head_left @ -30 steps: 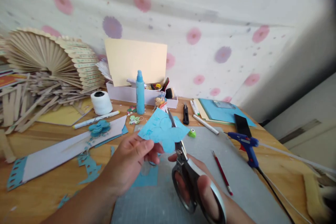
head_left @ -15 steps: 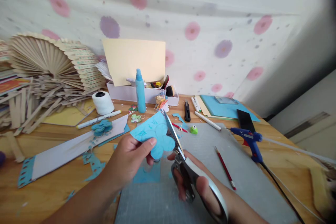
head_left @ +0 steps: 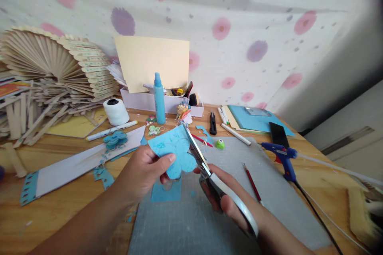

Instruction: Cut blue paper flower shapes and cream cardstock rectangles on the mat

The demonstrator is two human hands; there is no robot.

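Pinched between thumb and fingers of my left hand point(head_left: 151, 169) is a piece of blue paper point(head_left: 172, 147), its lower right side cut into rounded petals and its upper left part still straight-edged with faint drawn lines. My right hand point(head_left: 227, 195) grips a pair of scissors point(head_left: 206, 171) by the handles, with fingers through the loops. The blades point up and away, along the paper's right edge. Beneath the hands, a square of blue paper point(head_left: 166, 192) lies on the grey cutting mat point(head_left: 185, 227).
On the left are a blue paper flower point(head_left: 115, 139), a white strip point(head_left: 72, 169), a thread spool point(head_left: 116, 112) and piled craft sticks point(head_left: 24, 113). A blue bottle point(head_left: 159, 101) stands behind. To the right lie a pencil point(head_left: 252, 182), a box cutter point(head_left: 212, 122) and a glue gun point(head_left: 283, 155).
The scissors' blades have drawn closer together, and their handles have closed up in my right hand. My left hand keeps its hold on the paper. The view has shifted slightly.
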